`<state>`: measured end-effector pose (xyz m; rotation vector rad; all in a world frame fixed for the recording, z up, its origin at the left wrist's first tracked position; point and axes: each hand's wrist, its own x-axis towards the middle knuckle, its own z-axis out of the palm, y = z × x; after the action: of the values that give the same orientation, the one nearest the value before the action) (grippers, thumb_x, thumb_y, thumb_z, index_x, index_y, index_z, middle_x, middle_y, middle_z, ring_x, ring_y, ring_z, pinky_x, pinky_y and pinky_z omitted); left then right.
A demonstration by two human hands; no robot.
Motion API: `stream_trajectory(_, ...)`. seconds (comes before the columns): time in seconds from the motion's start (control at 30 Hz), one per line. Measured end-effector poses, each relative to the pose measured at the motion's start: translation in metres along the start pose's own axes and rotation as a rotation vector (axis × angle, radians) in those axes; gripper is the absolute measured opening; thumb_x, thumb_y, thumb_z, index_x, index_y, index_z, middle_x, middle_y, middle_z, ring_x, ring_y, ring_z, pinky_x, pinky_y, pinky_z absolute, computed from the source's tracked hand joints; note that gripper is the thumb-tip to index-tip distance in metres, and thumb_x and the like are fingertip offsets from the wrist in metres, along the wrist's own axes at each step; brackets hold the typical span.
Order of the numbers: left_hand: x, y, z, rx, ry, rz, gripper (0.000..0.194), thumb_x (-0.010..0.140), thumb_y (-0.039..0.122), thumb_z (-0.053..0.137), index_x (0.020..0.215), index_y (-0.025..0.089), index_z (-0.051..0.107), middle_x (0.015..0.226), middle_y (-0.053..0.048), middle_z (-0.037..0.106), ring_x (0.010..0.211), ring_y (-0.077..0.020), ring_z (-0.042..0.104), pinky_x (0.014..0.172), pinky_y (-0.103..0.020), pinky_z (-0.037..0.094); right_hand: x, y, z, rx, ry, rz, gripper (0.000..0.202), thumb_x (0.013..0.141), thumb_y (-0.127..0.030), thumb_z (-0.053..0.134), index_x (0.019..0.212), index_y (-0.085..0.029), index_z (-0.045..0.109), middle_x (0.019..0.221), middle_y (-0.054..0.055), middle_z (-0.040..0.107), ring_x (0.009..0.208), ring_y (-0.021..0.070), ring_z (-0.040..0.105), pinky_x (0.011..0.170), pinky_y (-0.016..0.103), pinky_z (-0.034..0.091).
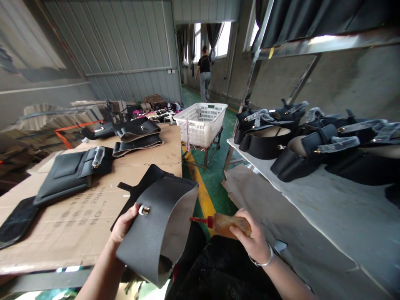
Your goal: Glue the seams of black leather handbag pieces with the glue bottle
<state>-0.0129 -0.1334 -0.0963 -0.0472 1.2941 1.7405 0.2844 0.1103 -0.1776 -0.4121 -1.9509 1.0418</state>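
Note:
My left hand (pixel 125 223) grips the left side of a black leather bag piece (pixel 153 221), beside its small gold clasp (pixel 144 210). The piece is curved open, and its pale inner side faces right. In my right hand (pixel 254 237) is an amber glue bottle (pixel 229 224) with a red nozzle that points left. The nozzle's tip is at the right edge of the piece, near the pale lining; whether it touches cannot be told.
A cardboard-covered table (pixel 125 179) on the left bears black bag pieces (pixel 67 173). Many black bags (pixel 265 139) stand on the grey table (pixel 300 183) at right. Between them is a white basket (pixel 201 125) on a stand. Farther back, a person (pixel 204 73) is in the doorway.

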Motion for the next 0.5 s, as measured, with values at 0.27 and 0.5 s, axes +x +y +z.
stream_trajectory(0.27,0.006,0.001,-0.007,0.012,-0.038,-0.09,0.048,0.053,0.037,0.094,0.092,0.017,0.076,0.067,-0.005,0.074,0.054,-0.0252,0.07,0.054,-0.033,0.06,-0.027,-0.01,0.005,0.089,-0.006,0.075,0.014,0.087,-0.035,0.067,0.092,-0.024,0.061,0.08,0.001,0.06,0.071,0.0178,0.062,0.065,0.025,0.052)
stream_trajectory(0.5,0.006,0.001,-0.008,0.058,0.015,-0.044,0.02,0.07,0.031,0.083,0.076,0.014,0.073,0.055,-0.004,0.068,0.047,-0.023,0.067,0.049,-0.032,0.058,-0.043,-0.019,0.011,0.191,-0.04,0.213,0.024,0.084,-0.044,0.07,0.09,-0.022,0.065,0.078,0.002,0.063,0.07,0.0188,0.064,0.064,0.025,0.055)
